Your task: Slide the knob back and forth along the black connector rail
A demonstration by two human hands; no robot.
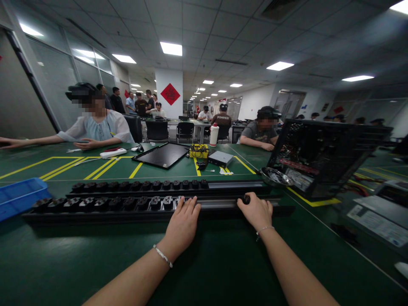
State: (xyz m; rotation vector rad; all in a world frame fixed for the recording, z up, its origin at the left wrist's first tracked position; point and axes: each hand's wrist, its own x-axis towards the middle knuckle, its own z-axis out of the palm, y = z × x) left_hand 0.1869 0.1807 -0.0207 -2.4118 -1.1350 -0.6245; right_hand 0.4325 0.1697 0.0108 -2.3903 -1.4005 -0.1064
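Right hand (259, 210) has thumb and finger pinched on a small dark round piece (245, 199), over right part of near rail (219, 204). Left hand (182, 223) lies at the row's right end, fingers close together; can't tell if gripping. Near rail: long, black, smooth grey channel, chunky black blocks (129, 203) along left part, some tops shiny. Far rail (236, 185) just behind, similar look, blocks left too.

- left hand (183, 227) kinda resting on the near rail (219, 205), just by the row of chunky modules (129, 202)
- right hand (259, 212) pinching a little black piece (245, 199) further along
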